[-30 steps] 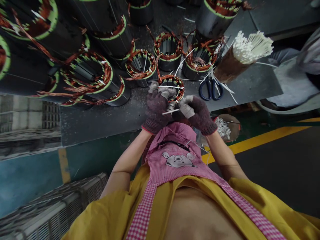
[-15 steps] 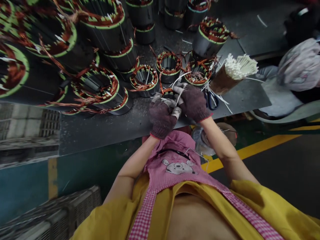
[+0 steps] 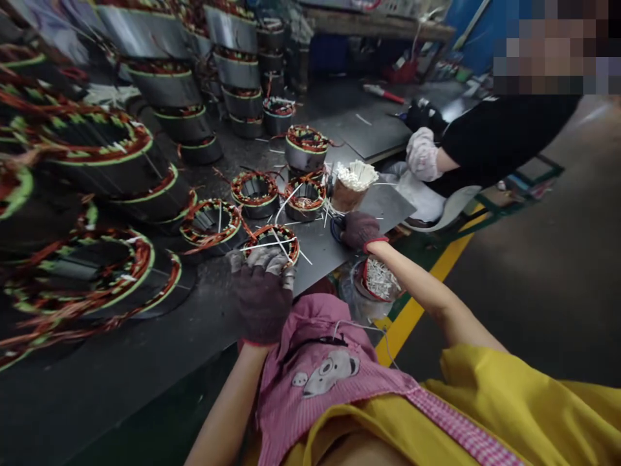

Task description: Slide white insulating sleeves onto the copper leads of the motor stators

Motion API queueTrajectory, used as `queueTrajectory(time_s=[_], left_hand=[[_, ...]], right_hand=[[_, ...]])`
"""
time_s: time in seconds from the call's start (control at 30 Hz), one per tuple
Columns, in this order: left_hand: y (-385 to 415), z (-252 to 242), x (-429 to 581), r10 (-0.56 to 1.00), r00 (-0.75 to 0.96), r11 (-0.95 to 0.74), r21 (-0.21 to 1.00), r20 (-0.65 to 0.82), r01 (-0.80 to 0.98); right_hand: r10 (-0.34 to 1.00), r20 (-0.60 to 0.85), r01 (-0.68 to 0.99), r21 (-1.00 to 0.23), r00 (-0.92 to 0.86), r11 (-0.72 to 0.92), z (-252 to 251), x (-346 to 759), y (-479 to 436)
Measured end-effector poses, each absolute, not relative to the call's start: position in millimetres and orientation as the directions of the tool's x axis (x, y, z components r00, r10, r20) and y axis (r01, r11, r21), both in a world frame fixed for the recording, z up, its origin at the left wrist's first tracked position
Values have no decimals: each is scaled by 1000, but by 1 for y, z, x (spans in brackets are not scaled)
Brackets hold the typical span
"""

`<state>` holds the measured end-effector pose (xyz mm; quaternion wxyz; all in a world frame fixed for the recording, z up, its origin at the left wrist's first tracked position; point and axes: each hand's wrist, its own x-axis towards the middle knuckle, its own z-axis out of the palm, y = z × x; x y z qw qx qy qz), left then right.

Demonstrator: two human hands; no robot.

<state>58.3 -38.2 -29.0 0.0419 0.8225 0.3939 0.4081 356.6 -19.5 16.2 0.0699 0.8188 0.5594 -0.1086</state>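
My left hand (image 3: 262,291), in a dark knit glove with pale fingertips, curls over the near rim of a short copper-wound stator (image 3: 274,243). White ties stick out across that stator's windings. My right hand (image 3: 361,231), in the same kind of glove, lies on the dark metal bench top (image 3: 320,259) against blue-handled scissors (image 3: 336,228), which it mostly hides. Just beyond stands a brown cup (image 3: 345,197) packed with white ties. Two more stators (image 3: 305,199) stand close to it.
Several large stators (image 3: 97,145) lie and stand at left, with stacks (image 3: 233,71) behind. A co-worker's white-gloved hand (image 3: 421,155) is at right. A bowl of white clippings (image 3: 379,279) sits below the bench edge, above a yellow floor line (image 3: 412,317).
My right hand has moved off the stator, rightward to the scissors. My left hand stays on the rim. The view has swung up and shows more of the bench and room.
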Motion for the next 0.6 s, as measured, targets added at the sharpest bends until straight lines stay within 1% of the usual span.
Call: queueTrajectory(time_s=[0.1, 0.23, 0.3, 0.37, 0.43, 0.5, 0.6], left_hand=[[-41, -34, 47, 660, 339, -706, 399, 670, 585], [-43, -53, 45, 669, 311, -680, 388, 675, 622], [-42, -62, 55, 696, 265, -639, 406, 668, 653], [-41, -68, 67, 735, 233, -593, 438, 637, 676], [-41, -73, 77, 752, 211, -577, 468, 625, 669], [-43, -75, 83, 756, 191, -574, 496, 626, 651], [-48, -77, 85, 778, 152, -554, 551, 610, 624]], right_hand=[[863, -239, 894, 52, 444, -445, 30, 370, -29], [857, -237, 889, 128, 457, -439, 42, 380, -76], [902, -164, 913, 151, 400, -378, 44, 379, -101], [940, -98, 941, 127, 326, -313, 45, 374, -118], [955, -57, 954, 94, 292, -286, 46, 365, -126], [968, -51, 967, 77, 245, -241, 49, 354, -126], [994, -96, 997, 59, 45, -40, 56, 339, -118]])
